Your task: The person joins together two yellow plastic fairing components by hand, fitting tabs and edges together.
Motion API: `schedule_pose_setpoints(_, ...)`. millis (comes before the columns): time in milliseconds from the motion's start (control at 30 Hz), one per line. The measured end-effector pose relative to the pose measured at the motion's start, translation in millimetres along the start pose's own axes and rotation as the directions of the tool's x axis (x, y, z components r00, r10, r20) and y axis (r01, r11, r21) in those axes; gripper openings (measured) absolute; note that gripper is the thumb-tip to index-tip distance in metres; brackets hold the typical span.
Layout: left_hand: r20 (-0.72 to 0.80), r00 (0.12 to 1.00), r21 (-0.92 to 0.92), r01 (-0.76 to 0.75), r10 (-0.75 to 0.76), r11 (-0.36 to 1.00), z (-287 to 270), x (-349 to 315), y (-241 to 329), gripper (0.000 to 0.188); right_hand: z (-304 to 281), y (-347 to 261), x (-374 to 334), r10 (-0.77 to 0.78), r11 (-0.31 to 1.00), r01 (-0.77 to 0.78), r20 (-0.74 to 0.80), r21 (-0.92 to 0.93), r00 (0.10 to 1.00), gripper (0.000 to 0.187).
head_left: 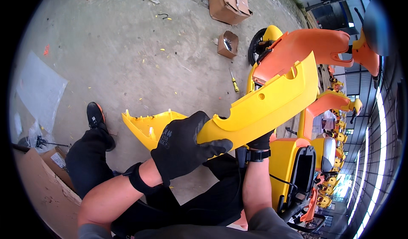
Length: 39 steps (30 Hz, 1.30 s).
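Above the grey concrete floor, you hold a long yellow panel in front of you, its broad outer face slanting up to the right and a round hole showing near its upper edge. Your left hand, in a black glove, is closed around its near end, thumb laid along the lower edge. Your right hand, also gloved, is behind the panel's lower edge; its fingers are hidden, so the tightness of that grip cannot be told. Left of your left hand, a yellow section with small pegs shows its inner side; the glove hides whether it joins the panel. Beyond the panel, a screwdriver lies on the floor, near a small open carton. A larger cardboard box sits toward the floor's far edge. Along its right side stands an orange-and-yellow scooter, partly covered by the panel's raised end. A clear plastic sheet lies toward the floor's left edge.
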<state>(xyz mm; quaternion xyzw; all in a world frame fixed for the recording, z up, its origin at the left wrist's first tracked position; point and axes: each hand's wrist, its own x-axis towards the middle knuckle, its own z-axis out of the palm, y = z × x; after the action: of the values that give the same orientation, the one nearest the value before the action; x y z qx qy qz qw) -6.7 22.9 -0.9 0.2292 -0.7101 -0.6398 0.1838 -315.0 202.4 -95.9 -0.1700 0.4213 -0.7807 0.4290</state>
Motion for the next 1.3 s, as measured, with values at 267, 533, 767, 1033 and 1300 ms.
schedule_pose_setpoints(267,0.06,0.998,-0.055,0.036,-0.032,0.998,9.0,-0.7,-2.0,0.057,65.5,-1.3,0.3,0.028,0.999,-0.03,0.097,0.026,0.995,0.064)
schedule_pose_setpoints(533,0.045,0.998,-0.074,-0.03,0.033,0.997,22.7,-11.7,-10.2,0.06,76.1,2.2,1.0,-0.043,0.996,0.051,0.097,-0.079,0.994,0.067)
schedule_pose_setpoints(767,-0.014,0.999,0.011,-0.03,0.031,0.999,16.5,-13.4,-4.6,0.055,73.4,6.8,-0.4,-0.012,0.997,-0.001,0.174,0.074,0.985,0.065)
schedule_pose_setpoints(1033,-0.341,0.938,-0.227,-0.018,-0.062,0.974,-66.3,21.3,-11.3,0.037,111.5,-29.2,12.0,-0.068,0.992,0.053,0.128,0.113,0.989,0.058)
schedule_pose_setpoints(1300,-0.351,0.935,-0.222,-0.141,0.056,0.965,-108.0,18.2,-50.5,0.049,151.2,-35.4,-7.2,-0.069,0.984,0.105,0.228,-0.147,0.971,0.068)
